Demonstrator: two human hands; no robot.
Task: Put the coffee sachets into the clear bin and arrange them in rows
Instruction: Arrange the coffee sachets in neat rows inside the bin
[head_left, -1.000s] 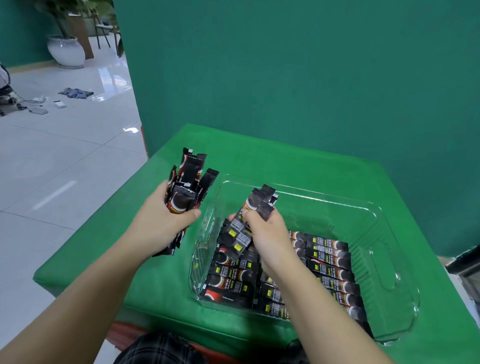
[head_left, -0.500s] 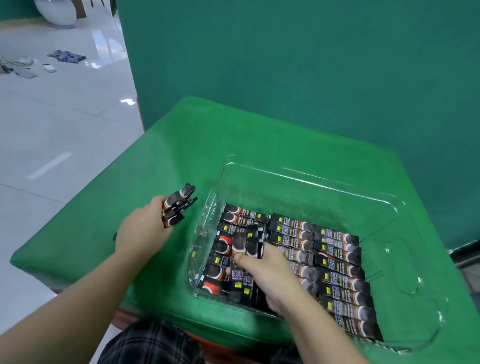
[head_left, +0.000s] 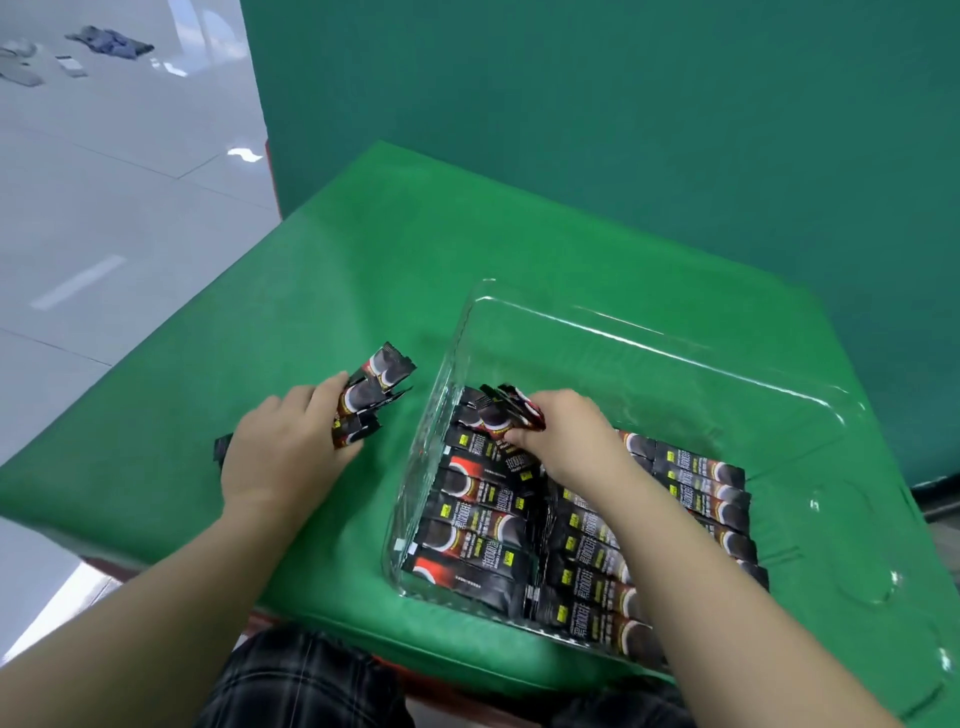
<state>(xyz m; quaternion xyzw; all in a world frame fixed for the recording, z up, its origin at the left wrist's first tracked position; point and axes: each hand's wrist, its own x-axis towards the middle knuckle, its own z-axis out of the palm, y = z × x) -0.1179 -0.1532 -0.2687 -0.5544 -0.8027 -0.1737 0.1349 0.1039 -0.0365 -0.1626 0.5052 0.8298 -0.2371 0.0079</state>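
We see the clear bin (head_left: 675, 343), a glossy, thin-walled rectangular plastic tray with rounded corners, standing on the green cloth-covered table (head_left: 337, 291), its near half filled with flat, shiny black coffee sachets (head_left: 483, 519) laid side by side in rows while its far half shows bare plastic. Our right hand (head_left: 566, 441) reaches inside the bin at the far end of the left row, fingers curled and pinching a few sachets (head_left: 506, 410) against that row. Our left hand (head_left: 285, 447) rests on the cloth just left of the bin, clenched around a fanned bundle of sachets (head_left: 371, 395) whose crimped ends stick out toward the bin.
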